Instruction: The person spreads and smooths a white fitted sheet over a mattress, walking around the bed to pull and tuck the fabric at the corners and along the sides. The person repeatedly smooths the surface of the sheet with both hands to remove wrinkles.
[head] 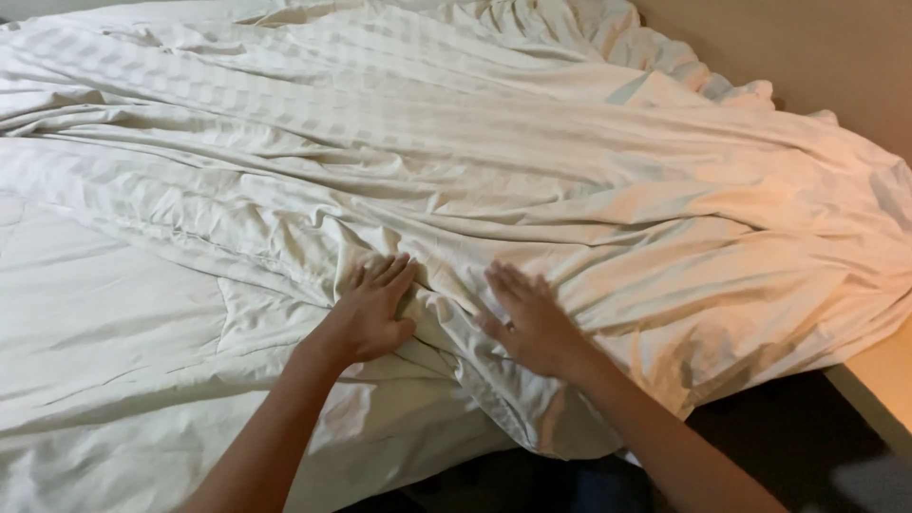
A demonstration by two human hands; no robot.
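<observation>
Both forearms enter from the bottom edge, bare, converging toward mid-frame. Left hand (369,312): palm down on the striped duvet cover (532,161), fingers (389,273) loosely curled, tips pressed into a bunched fold; whether they pinch the cloth, cannot tell. Right hand (530,318): flat, fingers extended and together, released, resting on the same cover just right of that fold. Hands near each other, not touching.

Edges: cover's near hem hangs off the bed's foot edge just below the right wrist, over a dark floor (788,427). Far right, the cover's corner lies against a tan wall (788,47); a light wooden ledge (883,380) sits at lower right. Open room lies left and ahead of the hands.

Surface: cover heavily creased, long ridges running from upper left to lower right. Under it, at left, a plain quilted duvet (95,323) is exposed, smoother. Warm light falls on the right side.
</observation>
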